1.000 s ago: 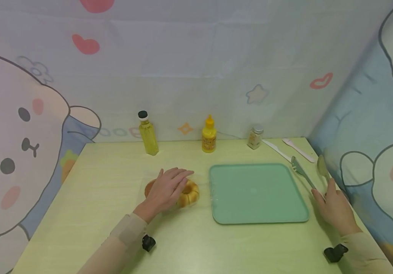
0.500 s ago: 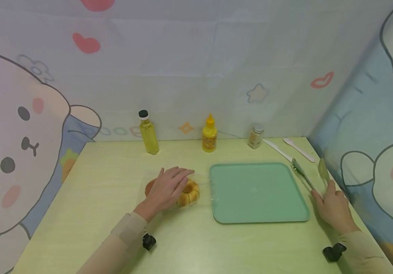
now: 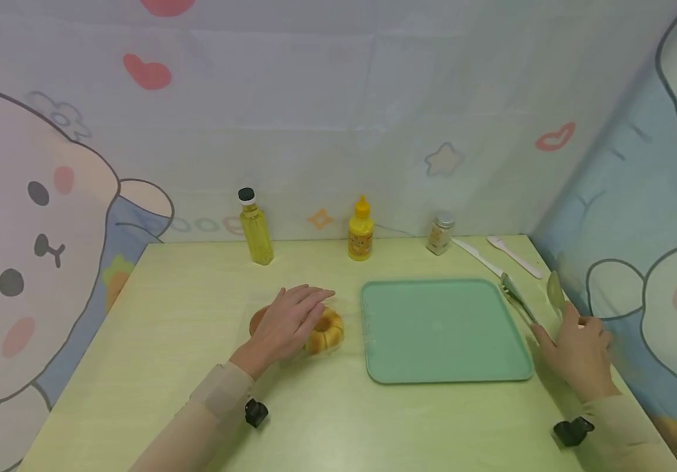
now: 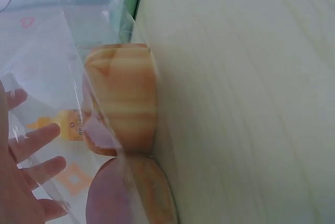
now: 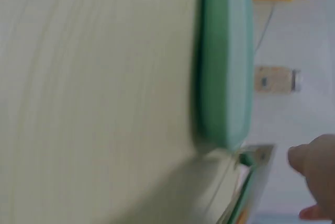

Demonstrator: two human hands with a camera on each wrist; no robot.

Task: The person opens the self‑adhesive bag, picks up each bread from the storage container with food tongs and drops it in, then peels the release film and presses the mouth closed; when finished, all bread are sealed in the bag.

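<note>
My left hand point(image 3: 288, 324) lies over two golden bread rolls point(image 3: 324, 331) in clear plastic wrap point(image 4: 70, 41), its fingers extended and slightly spread. Both rolls point(image 4: 125, 98) show beneath the plastic in the left wrist view; from the head, the hand covers much of them. On the right, my right hand point(image 3: 580, 357) is over the near part of spread tongs, with thumb and index finger beside the two arms. One arm ends in a toothed grey-green tip point(image 3: 513, 290), the other in a spoon-shaped tip point(image 3: 554, 292). The tongs' hinge end is hidden under the hand.
A green tray point(image 3: 441, 334) lies between the hands. Along the back stand an oil bottle point(image 3: 257, 233), a yellow squeeze bottle point(image 3: 360, 235) and a seasoning jar point(image 3: 440, 235). A white plastic knife point(image 3: 476, 257) and fork point(image 3: 515, 257) lie behind the tongs.
My right hand's fingers have lifted and spread outward above the tongs, and the hand has shifted slightly left. The left hand stays over the bread rolls.
</note>
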